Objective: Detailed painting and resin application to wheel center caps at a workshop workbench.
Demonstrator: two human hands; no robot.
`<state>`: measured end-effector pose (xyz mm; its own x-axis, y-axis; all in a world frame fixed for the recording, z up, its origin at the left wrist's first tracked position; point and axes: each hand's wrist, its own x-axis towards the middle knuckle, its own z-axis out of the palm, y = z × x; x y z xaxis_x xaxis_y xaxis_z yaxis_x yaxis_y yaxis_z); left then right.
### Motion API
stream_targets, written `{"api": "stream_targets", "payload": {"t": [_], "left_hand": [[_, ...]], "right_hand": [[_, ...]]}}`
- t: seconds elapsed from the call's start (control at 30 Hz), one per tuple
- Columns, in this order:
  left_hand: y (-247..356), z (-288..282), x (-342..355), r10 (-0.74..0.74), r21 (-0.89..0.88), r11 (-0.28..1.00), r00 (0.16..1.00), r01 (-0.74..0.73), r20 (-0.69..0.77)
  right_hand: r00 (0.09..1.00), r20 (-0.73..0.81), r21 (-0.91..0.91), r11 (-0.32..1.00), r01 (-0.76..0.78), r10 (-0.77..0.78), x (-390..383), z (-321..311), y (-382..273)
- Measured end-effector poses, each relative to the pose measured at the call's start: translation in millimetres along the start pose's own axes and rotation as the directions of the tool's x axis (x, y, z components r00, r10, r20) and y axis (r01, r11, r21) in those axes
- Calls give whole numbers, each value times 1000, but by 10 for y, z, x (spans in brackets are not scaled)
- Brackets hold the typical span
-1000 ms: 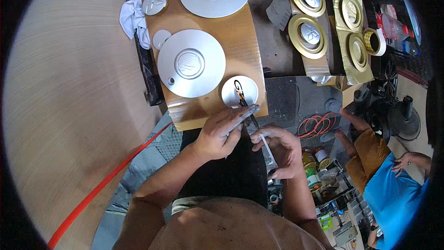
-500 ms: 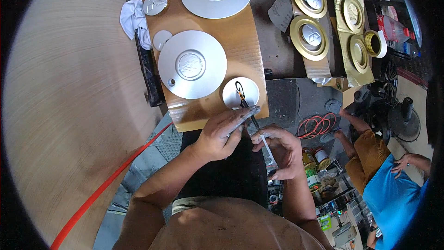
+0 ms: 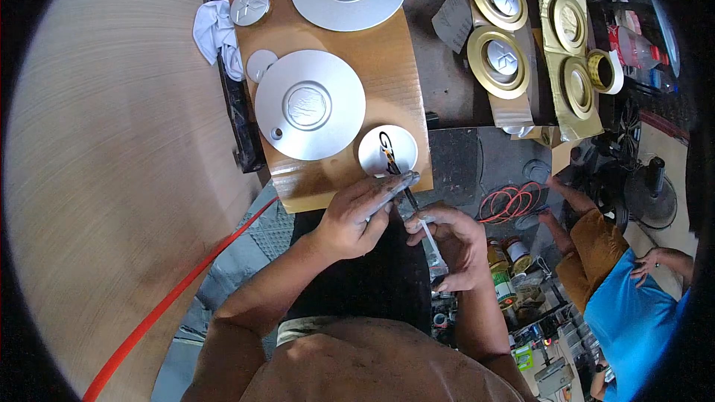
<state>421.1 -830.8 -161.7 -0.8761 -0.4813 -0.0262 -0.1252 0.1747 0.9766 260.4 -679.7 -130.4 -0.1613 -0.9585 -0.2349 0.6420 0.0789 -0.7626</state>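
Below the large silver disc [image 3: 310, 104], a round white cap [image 3: 374, 153] with black and yellow lettering lies near the cardboard's front right corner. My left hand [image 3: 359, 214] is at the cap's near edge, fingers stretched flat and pointing right, thumb apart. Just right of it, my right hand [image 3: 452, 242] pinches a slim tool [image 3: 411, 198] between thumb and fingers. The tool has a dark front part and a whitish, see-through rear part; its exact kind is unclear. Its dark end reaches up beside my left fingertips, close to the cap; whether it touches is hidden.
Brown cardboard [image 3: 387, 89] carries more silver discs and small caps. Gold rings [image 3: 480, 74] with silver centres lie at the far right, near a tape roll [image 3: 605, 71]. A red hose [image 3: 171, 298] runs past my left arm. Another person [image 3: 625, 283] is at the right.
Almost nothing differs. Both hands stay in place by the cap, and the tool's whitish rear part has shifted very slightly in my right hand.
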Motion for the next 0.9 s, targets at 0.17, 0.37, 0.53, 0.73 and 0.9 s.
{"api": "stream_targets", "payload": {"t": [0.17,0.37,0.53,0.73,0.9], "left_hand": [[5,1,9,19,-10,1000,1000,-19,-16],[16,-17,12,-8,-7,1000,1000,8,2],[24,-20,22,32,32,999,999,-31,-21],[16,-25,14,2,0,1000,1000,-2,2],[-1,-18,13,26,32,999,1000,-25,-9]], "right_hand": [[1000,1,-11,1000,8,-8,7,4,5],[1000,-15,-10,1000,8,-8,0,21,10],[1000,-7,-9,1000,0,0,-11,9,14],[1000,-10,-9,1000,4,-4,-4,20,13],[1000,-10,-20,1000,-12,12,2,30,-2]]}}
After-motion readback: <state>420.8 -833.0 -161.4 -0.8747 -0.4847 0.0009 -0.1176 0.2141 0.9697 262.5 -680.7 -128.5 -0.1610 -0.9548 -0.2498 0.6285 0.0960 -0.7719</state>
